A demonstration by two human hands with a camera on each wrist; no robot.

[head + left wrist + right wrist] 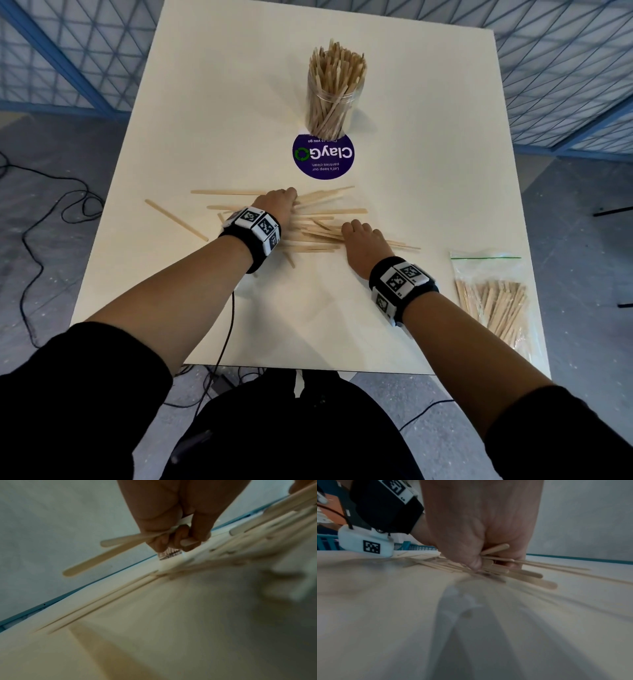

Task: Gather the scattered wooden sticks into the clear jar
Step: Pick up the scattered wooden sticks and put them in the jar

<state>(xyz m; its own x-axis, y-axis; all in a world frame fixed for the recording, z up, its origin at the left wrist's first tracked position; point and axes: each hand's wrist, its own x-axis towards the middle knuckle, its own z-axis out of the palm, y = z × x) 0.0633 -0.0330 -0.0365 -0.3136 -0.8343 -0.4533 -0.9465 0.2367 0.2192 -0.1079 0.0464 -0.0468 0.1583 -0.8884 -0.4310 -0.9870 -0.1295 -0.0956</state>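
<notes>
Both hands, the left hand (pixel 278 205) and right hand (pixel 360 240), are clutching scattered wooden sticks (pixel 318 222) just short of the clear jar (pixel 331 102).

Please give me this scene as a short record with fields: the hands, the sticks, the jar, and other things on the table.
left hand: grips a few sticks, fingers curled round them
right hand: grips a bundle of sticks from the pile
stray stick: lies apart, left of the pile
jar: upright, far side, already packed with sticks
sticker: purple, round, in front of the jar
bag: clear, holds more sticks, at the right edge
table: white
</notes>
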